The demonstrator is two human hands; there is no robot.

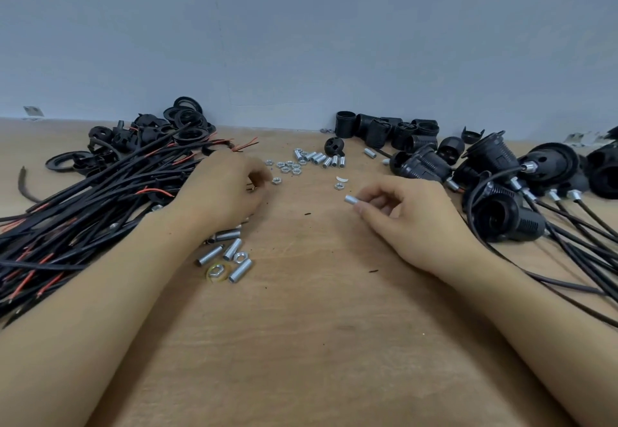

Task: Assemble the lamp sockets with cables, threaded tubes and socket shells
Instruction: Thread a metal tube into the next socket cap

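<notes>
Right, we're at the parts-gathering step of a fresh socket, by the look of it. The right hand point(411, 212) has its grip closed on a short threaded tube point(351, 198), pinched between thumb and fingertips, held low over the middle of the bench point(317, 343) with the free end pointing left. The left hand point(224, 189) is curled, knuckles up, reaching toward a loose nut point(276, 180) lying just beyond its fingertips. Its fingers are bent under and blurred, so whether that grip has closed on anything I cannot tell.

Plenty of stock around: a scatter of nuts point(289, 167) and more tubes point(319, 158) further back in the centre, another small cluster of tubes point(227, 252) beside the left wrist. The cable bundle point(83, 212) lies under the left forearm, bare socket shells point(391, 130) sit against the wall, and finished sockets with cables point(501, 215) are stacked to the right.

My read on the next move: get a nut and spin it onto that tube. That calls for bringing both hands together and lining the small thread up squarely. Cross-threading is the risk here.
</notes>
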